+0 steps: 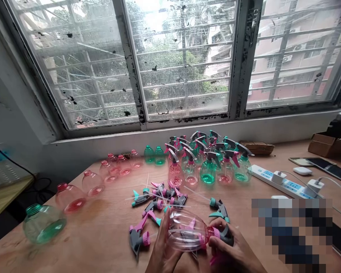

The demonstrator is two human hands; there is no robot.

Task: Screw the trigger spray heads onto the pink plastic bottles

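Right up close, your left hand (162,248) is curled around the body of a clear pink bottle (186,229), which lies tipped on its side in the air just above the table (93,239), its neck pointing to your right. And there's your right hand (234,248), fingers closed on a dark grey spray head (227,237), its pink collar (215,234) right at the bottle's neck, its tube (182,231) running inside. You can't tell from here how tightly that collar sits.

Just left of your grip, a loose sprayer (135,240) lies with its pink collar facing you. Beyond the bottle comes a tangle of trigger tops (182,199), pink and teal, thin tubes crossing; a teal-collared one (221,209) lies apart on the right.

Out to the left, an uncapped green bottle (44,225) stands nearest, and a string of open pink bottles (71,199) leads away behind it. Farther on, two small green bottles (159,156) stand beside a packed crowd of bottles with sprayers fitted (207,172).

On the right, a white power strip (290,185) carries plugged-in chargers, with phones (333,169) past it and a cardboard box (324,145) behind. At the back, a barred window (184,72) spans the wall.
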